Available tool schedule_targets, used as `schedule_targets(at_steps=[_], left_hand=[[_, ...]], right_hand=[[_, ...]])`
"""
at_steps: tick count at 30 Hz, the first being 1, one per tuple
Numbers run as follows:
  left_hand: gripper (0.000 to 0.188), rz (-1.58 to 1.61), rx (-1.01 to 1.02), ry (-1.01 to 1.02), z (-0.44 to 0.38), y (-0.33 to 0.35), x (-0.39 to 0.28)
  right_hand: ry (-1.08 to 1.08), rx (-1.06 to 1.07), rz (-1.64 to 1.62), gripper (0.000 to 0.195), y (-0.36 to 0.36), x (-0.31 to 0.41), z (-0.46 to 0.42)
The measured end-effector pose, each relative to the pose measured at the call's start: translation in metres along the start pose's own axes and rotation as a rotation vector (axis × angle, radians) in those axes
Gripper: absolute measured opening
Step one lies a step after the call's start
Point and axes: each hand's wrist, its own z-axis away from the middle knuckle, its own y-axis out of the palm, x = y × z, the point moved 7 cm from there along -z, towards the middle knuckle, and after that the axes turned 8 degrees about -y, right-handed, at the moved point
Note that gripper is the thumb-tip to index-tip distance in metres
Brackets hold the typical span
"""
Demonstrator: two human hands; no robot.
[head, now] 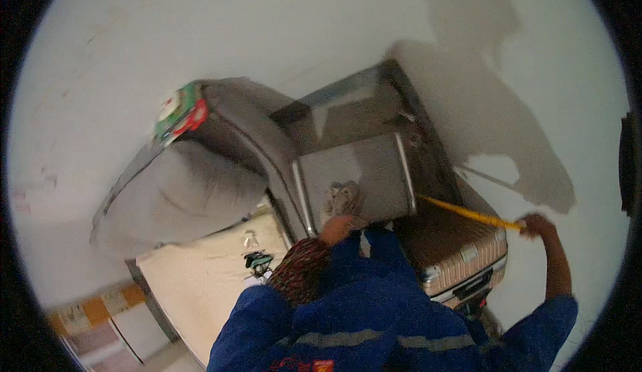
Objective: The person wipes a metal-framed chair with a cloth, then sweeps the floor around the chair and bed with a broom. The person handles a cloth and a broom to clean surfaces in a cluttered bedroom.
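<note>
My left hand (337, 228) rests on a grey panel (381, 171) with bright metal strips along two sides. Crumpled greyish cloth (344, 199) bunches at its fingers, which are blurred and hidden. A dark patterned cuff covers that forearm. Out to the right, my right hand (537, 225) grips the end of a long yellow strip or stick (466, 212). Its far end reaches the panel's right side; blur hides exactly what it is. Behind the panel stands a dark cabinet or box-like piece (361, 106) with a shiny surface.
A ribbed rose-gold suitcase (469, 259) lies right of the panel. Grey padded furniture (210, 191) stands at left, with a green and red packet (183, 113) on top. Small dark items (258, 261) lie on a cream-covered surface (195, 281). The white wall (301, 20) rises close behind.
</note>
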Motion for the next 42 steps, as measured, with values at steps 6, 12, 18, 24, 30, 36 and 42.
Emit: schedule_targets(at_steps=[6,12,18,24,30,36,42], left_hand=[[0.024,0.004,0.010,-0.229,0.069,-0.003,0.058],[0.028,0.377,0.083,-0.515,0.098,0.043,0.132],[0.024,0.327,0.055,-0.451,0.073,0.036,0.139],[0.020,0.894,-0.058,-0.559,0.065,0.043,0.195],[0.030,0.503,-0.210,-0.606,0.031,0.037,0.268],[0.064,0.668,-0.497,-0.667,0.000,0.062,0.372],[0.067,0.761,-0.308,-0.638,-0.054,0.074,0.380]], right_hand=[[0.199,-0.849,0.292,0.016,-0.052,-0.014,-0.005],[0.062,-0.718,0.240,0.026,-0.141,0.038,0.039],[0.095,-0.711,0.316,0.027,-0.144,0.023,0.014],[0.188,-0.684,0.285,0.037,-0.127,0.037,-0.025],[0.204,-0.748,0.147,0.047,-0.101,0.043,-0.049],[-0.230,-0.835,-0.709,0.059,-0.069,0.149,-0.194],[-0.097,-0.701,-1.156,0.074,-0.076,0.246,-0.348]])
